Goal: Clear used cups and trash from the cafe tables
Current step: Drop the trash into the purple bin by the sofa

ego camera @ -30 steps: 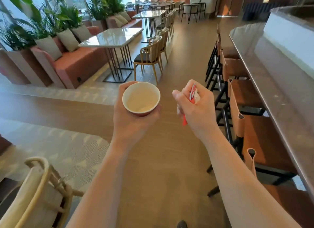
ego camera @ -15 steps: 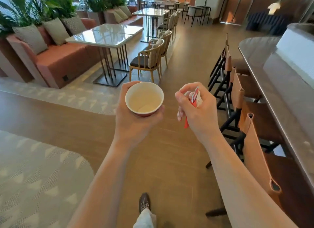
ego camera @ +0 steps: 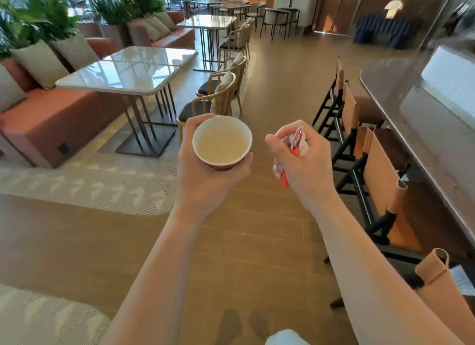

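Note:
My left hand [ego camera: 205,180] grips a red paper cup [ego camera: 222,142] with a pale inside, held upright in front of me over the wooden floor. My right hand [ego camera: 305,164] holds crumpled trash [ego camera: 295,144], a red and white wrapper with a white tissue, in its curled fingers. A red strip of the wrapper hangs out below the palm. Both hands sit side by side at chest height, a short gap between them.
White-topped cafe tables [ego camera: 123,74] with wooden chairs [ego camera: 218,95] and an orange sofa [ego camera: 46,118] stand to the left. A long dark bar counter [ego camera: 416,128] with tan-backed stools [ego camera: 380,169] runs along the right. A wooden aisle leads ahead between them.
I have walked forward along the aisle: the tables and stools have come closer. Both hands keep the same hold on the cup and the trash.

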### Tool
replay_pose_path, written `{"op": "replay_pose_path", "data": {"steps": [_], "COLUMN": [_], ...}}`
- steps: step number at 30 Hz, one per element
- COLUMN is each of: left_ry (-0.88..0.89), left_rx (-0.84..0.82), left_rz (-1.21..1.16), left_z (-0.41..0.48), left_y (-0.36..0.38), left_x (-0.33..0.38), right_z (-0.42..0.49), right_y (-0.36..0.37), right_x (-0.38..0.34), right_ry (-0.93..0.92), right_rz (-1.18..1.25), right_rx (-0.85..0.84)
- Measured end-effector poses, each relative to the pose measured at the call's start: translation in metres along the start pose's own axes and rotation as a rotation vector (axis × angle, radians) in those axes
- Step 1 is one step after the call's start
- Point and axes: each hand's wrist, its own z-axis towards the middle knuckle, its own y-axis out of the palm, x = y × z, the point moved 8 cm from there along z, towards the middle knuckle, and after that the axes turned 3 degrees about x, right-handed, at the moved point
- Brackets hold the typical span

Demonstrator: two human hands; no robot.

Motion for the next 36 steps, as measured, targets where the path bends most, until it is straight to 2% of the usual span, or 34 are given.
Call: {"op": "replay_pose_path", "data": {"steps": [6, 11, 16, 22, 29, 36], "left_ry": [-0.026, -0.033, -0.015, -0.009, -0.018, 0.000], "left_rx": [-0.045, -0.046, -0.031, -0.062, -0.026, -0.043], "left_rz": [0.012, 0.014, -0.026, -0.016, -0.045, -0.069], "left_z": [0.090, 0.200, 0.306, 0.396, 0.508, 0.677], "left_y": [0.075, 0.158, 0.233, 0.304, 0.365, 0.442], "left_x": [-0.099, -0.161, -0.199, -0.267, -0.387, -0.489], "right_z": [0.118, 0.251, 0.385, 0.501, 0.639, 0.830], "right_y": [0.007, 0.001, -0.017, -0.028, 0.001, 0.026], "right_x": [0.094, 0.169, 0.202, 0.269, 0.372, 0.434], "right_ry": [0.011, 0.044, -0.005, 0.004, 0.016, -0.026], "right_rz": [0.039, 0.102, 0.094, 0.055, 0.001, -0.043], "right_rx": [0.028, 0.046, 0.066, 0.097, 0.058, 0.054]}}
